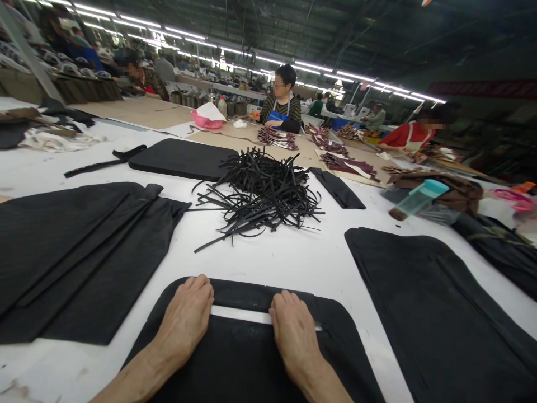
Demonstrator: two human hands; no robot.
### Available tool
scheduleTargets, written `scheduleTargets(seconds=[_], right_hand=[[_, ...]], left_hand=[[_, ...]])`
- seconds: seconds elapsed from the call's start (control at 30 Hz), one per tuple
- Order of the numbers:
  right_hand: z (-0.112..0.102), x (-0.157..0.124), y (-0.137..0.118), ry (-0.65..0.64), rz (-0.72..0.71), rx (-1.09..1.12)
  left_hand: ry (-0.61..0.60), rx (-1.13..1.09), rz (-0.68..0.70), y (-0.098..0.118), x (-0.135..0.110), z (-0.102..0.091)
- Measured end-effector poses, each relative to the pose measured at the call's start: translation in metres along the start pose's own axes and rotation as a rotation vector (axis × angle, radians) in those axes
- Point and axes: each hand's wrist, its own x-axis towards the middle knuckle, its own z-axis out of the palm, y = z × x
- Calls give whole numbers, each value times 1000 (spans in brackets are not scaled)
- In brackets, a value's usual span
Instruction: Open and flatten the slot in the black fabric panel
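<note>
A black leather-like panel [241, 358] with rounded corners lies flat in front of me on the white tabletop. White shows through a long slot below its far edge. My left hand [187, 313] grips the band between slot and far edge, left of the middle, fingers bent and close together. To the right, my right hand [296, 327] holds the same band in a similar way, its fingertips near the far edge. The undersides of both hands' fingers are hidden. A pile of thin black strips [268, 190] lies beyond the panel.
Folded black pieces [79, 257] lie on the left, and a stack of black panels [444, 313] on the right. A black padded slab [180, 159] is behind. A teal-lidded bottle [419, 198] lies at the right. People work at tables farther back.
</note>
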Motion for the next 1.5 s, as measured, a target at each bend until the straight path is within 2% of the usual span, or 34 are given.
scheduleTargets(seconds=[0.2, 0.53, 0.6, 0.7, 0.87, 1.03, 1.3, 1.5], right_hand=[[-20, 5, -5, -155, 53, 3], [-22, 9, -5, -150, 63, -3], [-23, 8, -5, -148, 61, 3], [-26, 9, -5, -148, 59, 8], [-30, 11, -6, -156, 67, 14], [-35, 14, -8, -167, 80, 10], [-30, 15, -7, -140, 65, -11], [-22, 11, -3, -103, 53, 7]], left_hand=[[2, 21, -21, 1, 1, 0], [68, 69, -42, 4, -4, 1], [70, 104, -5, 10, -5, 2], [23, 156, 125, 17, -8, 4], [-66, 263, 325, 16, -16, 15], [70, 598, 440, 17, -27, 26], [96, 699, 407, 37, -34, 26], [1, 646, 393, 56, -19, 26]])
